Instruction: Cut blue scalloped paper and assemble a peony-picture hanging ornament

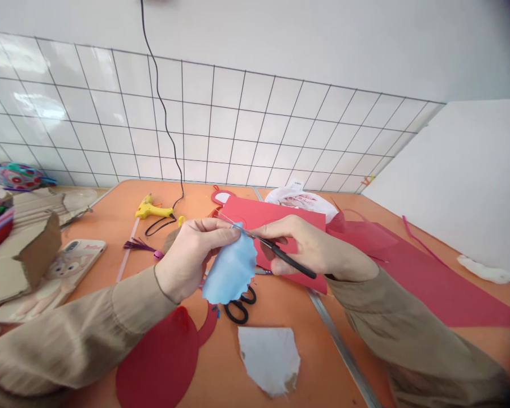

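My left hand (195, 249) pinches the top edge of a light blue piece with a scalloped rim (230, 269), possibly fabric or paper. It hangs down from my fingers above the table. In my right hand (306, 243) is a slim tool with a black handle (287, 260). The tool's thin metal end meets the top of the blue piece, close to my left fingertips; its exact kind is unclear. Below the blue piece lie scissors with black loops (237, 310), their blades hidden. A whitish cut piece (270, 360) rests nearer to me.
Red sheets (365, 249) cover the table's right side, with a white plastic bag (300, 198) behind. A red round cutout (161, 362) lies in front. At left are a yellow glue gun (151, 208) with its black cable, a phone in a case (63, 266) and cardboard (21, 255).
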{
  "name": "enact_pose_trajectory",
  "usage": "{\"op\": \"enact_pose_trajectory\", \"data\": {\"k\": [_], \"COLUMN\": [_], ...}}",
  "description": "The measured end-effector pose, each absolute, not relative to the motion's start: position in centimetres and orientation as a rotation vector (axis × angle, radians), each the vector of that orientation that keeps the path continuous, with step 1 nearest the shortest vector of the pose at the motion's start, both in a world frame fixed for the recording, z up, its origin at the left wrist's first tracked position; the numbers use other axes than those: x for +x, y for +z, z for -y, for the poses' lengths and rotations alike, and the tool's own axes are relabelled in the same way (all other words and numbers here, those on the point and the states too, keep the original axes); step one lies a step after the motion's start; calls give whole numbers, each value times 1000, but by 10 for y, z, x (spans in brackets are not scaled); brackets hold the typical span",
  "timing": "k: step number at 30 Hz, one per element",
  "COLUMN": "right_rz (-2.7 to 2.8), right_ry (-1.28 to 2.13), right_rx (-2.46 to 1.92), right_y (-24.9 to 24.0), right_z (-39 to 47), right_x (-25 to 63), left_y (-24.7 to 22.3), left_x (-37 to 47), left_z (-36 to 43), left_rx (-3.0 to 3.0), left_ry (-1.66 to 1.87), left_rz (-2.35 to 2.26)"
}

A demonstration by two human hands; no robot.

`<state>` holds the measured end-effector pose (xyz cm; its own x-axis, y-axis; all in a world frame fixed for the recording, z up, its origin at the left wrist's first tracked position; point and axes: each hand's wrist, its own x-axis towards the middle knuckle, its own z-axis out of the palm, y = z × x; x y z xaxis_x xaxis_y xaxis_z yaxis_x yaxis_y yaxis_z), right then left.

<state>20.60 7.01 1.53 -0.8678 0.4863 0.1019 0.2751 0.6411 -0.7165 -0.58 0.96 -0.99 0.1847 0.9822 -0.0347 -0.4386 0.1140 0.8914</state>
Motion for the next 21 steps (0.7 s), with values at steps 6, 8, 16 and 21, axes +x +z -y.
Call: {"op": "enact_pose_trajectory", "data": {"k": [6,8,16,21], "right_rz": [2558,2546,2529,2525], "right_ry": [1068,1075,1047,1043], "right_rx": [-650,-655,-648,-630], "right_y": [14,13,14,14], "right_z": [-70,-70,-68,-68], "right_x": [205,205,203,201], "left_y": [-10,-11,-8,-7], "left_x": [-6,-6,-4,-2], "left_z": [-11,-11,-9,-8], "left_rx": [878,877,859,840], "left_ry": [1239,1242,1252,1278], "left_rz": [-736,-740,-822,-814]}}
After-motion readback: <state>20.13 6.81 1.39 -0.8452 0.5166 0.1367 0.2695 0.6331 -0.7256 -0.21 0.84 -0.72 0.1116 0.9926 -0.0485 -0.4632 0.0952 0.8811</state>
